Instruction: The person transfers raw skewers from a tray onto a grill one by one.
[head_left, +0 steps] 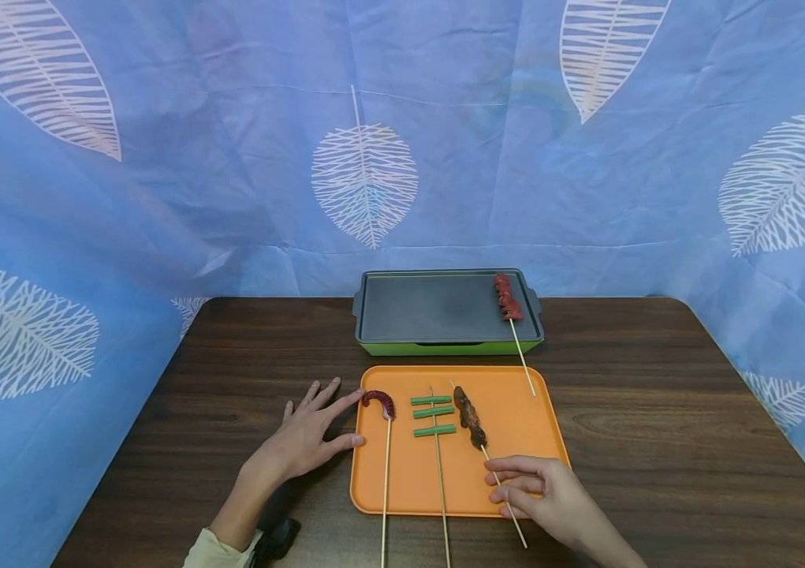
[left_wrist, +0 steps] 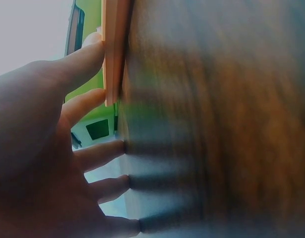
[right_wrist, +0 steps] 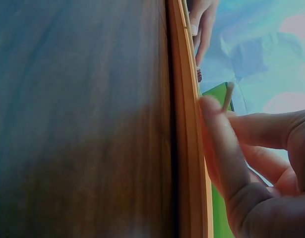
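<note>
My left hand point(head_left: 303, 438) lies with spread fingers at the left edge of the orange tray point(head_left: 402, 505); its thumb and index finger touch the rim, the other fingertips rest on the table. With thumb and fingers my right hand point(head_left: 544, 497) pinches the stick of a brown meat skewer point(head_left: 471, 418), whose meat lies over the tray's middle. The stick's end point(right_wrist: 228, 95) pokes up past the thumb in the right wrist view. Left of it on the tray are a green bean skewer point(head_left: 434, 412) and a curled dark-red octopus tentacle skewer point(head_left: 381, 401).
Behind the tray stands a green grill point(head_left: 416, 348) with a dark flat plate point(head_left: 430, 304). A red meat skewer point(head_left: 507, 298) lies on its right side, its stick reaching over the tray. Two sticks overhang the tray's front edge. Dark wooden table point(head_left: 657, 410); blue leaf-patterned cloth point(head_left: 480, 197) behind.
</note>
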A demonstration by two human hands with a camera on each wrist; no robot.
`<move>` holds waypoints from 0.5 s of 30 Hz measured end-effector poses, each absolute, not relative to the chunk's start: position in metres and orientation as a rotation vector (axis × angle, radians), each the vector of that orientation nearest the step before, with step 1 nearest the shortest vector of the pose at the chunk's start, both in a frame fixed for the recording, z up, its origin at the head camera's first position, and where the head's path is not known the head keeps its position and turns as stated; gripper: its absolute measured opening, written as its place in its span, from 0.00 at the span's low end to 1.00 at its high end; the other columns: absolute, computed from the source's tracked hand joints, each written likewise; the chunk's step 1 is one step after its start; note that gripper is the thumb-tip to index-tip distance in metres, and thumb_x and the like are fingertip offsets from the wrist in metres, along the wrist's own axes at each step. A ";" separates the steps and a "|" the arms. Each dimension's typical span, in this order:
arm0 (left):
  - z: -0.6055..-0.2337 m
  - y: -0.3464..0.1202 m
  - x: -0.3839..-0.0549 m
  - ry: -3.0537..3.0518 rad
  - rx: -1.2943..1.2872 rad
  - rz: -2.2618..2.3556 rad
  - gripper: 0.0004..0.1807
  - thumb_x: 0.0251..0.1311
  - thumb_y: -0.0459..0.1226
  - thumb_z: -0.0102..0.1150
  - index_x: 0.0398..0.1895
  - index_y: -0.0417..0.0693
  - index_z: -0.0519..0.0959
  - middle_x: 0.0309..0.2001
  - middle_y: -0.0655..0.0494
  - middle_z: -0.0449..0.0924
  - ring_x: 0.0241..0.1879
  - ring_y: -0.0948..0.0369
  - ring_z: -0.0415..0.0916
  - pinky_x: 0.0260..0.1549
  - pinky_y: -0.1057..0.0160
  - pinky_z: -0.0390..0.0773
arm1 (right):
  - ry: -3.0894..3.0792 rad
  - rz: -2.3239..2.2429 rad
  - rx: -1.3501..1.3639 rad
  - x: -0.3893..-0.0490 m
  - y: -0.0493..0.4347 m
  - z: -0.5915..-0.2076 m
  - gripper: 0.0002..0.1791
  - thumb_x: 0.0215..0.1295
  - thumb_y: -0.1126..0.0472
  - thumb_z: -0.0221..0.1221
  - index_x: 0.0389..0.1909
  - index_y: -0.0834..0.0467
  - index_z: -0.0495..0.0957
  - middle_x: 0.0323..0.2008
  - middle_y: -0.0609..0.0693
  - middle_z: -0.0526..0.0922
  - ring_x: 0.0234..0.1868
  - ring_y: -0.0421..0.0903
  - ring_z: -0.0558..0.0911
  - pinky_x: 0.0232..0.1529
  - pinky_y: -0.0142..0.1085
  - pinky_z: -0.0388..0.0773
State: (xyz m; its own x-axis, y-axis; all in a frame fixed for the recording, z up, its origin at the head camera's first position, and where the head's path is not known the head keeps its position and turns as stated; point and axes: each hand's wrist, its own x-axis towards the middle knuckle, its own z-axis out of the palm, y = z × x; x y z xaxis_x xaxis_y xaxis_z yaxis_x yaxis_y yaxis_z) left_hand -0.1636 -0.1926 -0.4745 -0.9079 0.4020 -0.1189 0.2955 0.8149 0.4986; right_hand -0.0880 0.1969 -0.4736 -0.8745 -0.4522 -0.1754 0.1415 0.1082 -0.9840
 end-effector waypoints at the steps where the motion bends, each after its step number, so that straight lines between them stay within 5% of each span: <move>1: -0.475 -0.193 -0.164 2.781 0.541 0.713 0.39 0.68 0.61 0.59 0.80 0.66 0.63 0.81 0.42 0.50 0.79 0.36 0.40 0.62 0.18 0.44 | 1.942 -1.819 -0.293 -0.088 0.197 -0.473 0.24 0.72 0.70 0.61 0.63 0.79 0.70 0.55 0.72 0.81 0.45 0.49 0.89 0.40 0.44 0.87; 15: -0.473 -0.192 -0.162 2.783 0.545 0.719 0.39 0.68 0.60 0.59 0.80 0.64 0.63 0.81 0.43 0.50 0.79 0.36 0.41 0.62 0.18 0.43 | 1.868 -1.811 -0.294 -0.088 0.202 -0.473 0.27 0.74 0.67 0.60 0.68 0.76 0.68 0.59 0.70 0.79 0.43 0.49 0.89 0.33 0.48 0.87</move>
